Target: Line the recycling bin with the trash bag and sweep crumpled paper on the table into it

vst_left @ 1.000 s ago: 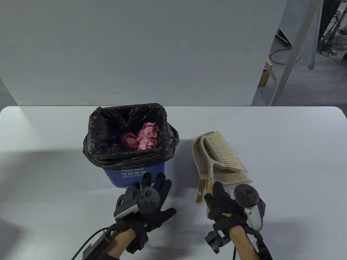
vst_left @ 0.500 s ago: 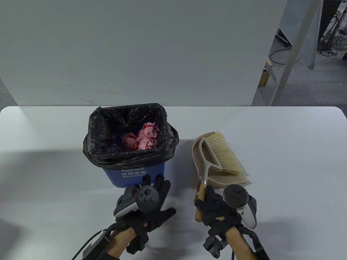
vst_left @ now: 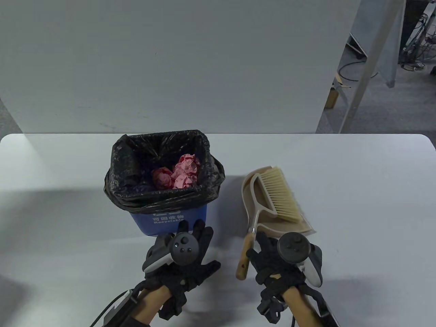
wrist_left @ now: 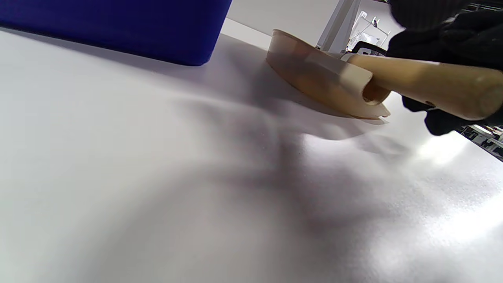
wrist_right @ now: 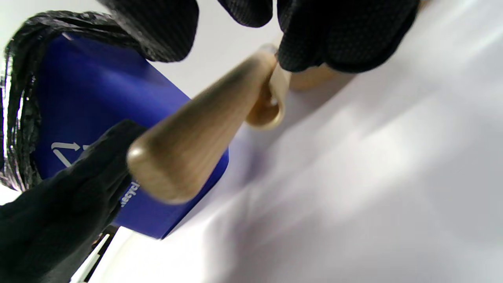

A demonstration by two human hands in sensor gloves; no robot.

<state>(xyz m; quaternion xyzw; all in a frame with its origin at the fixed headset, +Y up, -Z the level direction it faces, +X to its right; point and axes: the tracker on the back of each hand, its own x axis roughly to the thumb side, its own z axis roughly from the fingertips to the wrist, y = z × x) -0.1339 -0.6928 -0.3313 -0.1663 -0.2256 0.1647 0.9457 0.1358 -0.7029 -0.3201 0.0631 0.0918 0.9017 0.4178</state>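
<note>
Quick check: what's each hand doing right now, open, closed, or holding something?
Left hand: open, fingers spread flat on the white table, holding nothing.
Right hand: cannot be told; beside the wooden brush handle, grip unclear.

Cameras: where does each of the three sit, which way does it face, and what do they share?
Table view: above the near edge, looking down and forward at the bin, dustpan and brush; left hand and right hand show.
Left wrist view: low over the table, facing right toward the dustpan; only the right hand's glove shows.
Right wrist view: under the right hand, tilted, facing left toward the bin; its fingers show.
Shared: the blue bin and the wooden brush handle.
</note>
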